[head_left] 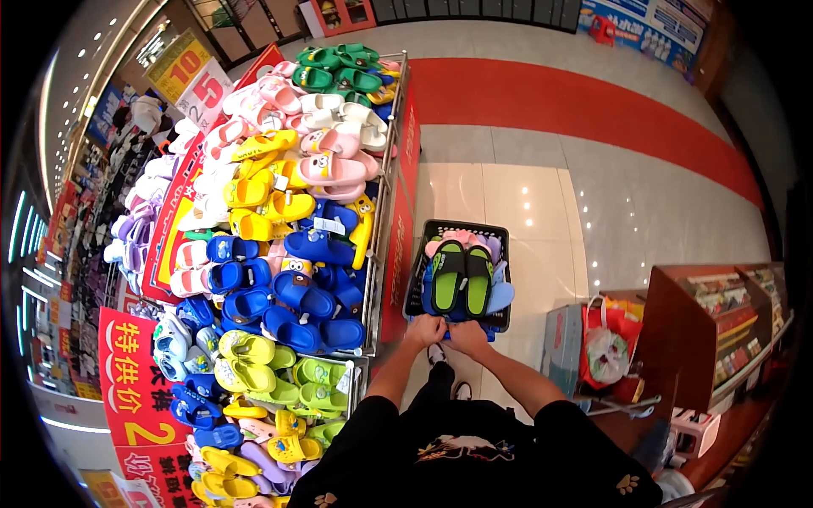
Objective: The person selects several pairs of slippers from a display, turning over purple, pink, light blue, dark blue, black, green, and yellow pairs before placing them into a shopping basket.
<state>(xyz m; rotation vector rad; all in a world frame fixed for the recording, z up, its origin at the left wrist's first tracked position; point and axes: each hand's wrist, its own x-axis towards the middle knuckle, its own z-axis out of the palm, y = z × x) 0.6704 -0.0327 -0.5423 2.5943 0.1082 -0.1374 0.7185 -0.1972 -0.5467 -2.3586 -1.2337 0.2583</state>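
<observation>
Directly ahead of my body, a black shopping basket is piled with slippers. A black and green pair of slides lies on top, with pink, lilac and light-blue slippers around and beneath it. My left hand is closed at the left of the basket's near end. Close beside it, my right hand is closed on the same end. The fingers are partly hidden, and something blue shows around the grip.
To the left stands a long display bin heaped with slippers, under a red price sign. At right are a red bag, a grey box and a brown shelf. A red floor strip crosses ahead.
</observation>
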